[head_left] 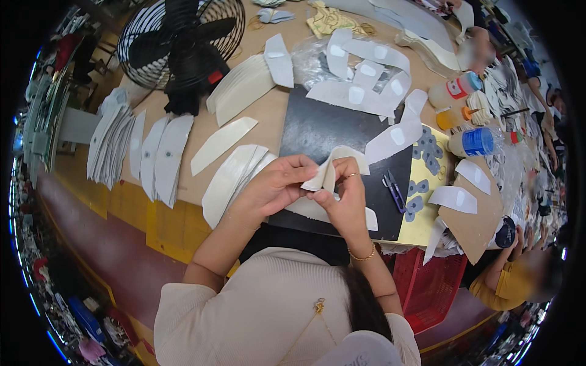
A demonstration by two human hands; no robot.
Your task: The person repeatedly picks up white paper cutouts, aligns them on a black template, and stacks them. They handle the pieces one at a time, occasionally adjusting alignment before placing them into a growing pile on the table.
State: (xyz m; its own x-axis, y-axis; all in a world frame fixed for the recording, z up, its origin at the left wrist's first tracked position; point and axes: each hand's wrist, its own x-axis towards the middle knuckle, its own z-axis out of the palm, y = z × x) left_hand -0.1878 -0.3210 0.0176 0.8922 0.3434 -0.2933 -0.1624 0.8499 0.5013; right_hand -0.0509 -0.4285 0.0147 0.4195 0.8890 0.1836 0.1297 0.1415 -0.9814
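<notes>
My left hand (274, 190) and my right hand (345, 204) meet over the front of the black mat (311, 125). Between them they pinch a bent cream cut piece (325, 173), its edges standing up and folded together. The left fingertips grip its left edge, and the right thumb and fingers hold it from the other side. Under the hands lies another pale cut piece (314, 208), partly hidden. A fanned stack of cream curved pieces (231, 177) sits left of my left hand. Purple-handled thread snips (395, 192) rest on the mat, right of my right hand.
A black fan (183, 43) stands far left. Stacks of pale pieces (244, 85) and white pieces (113, 143) lie left. White strips (354, 91) cover the mat's back. Bottles (477, 141) and grey patches on a yellow board (421, 210) are right, above a red crate (427, 287).
</notes>
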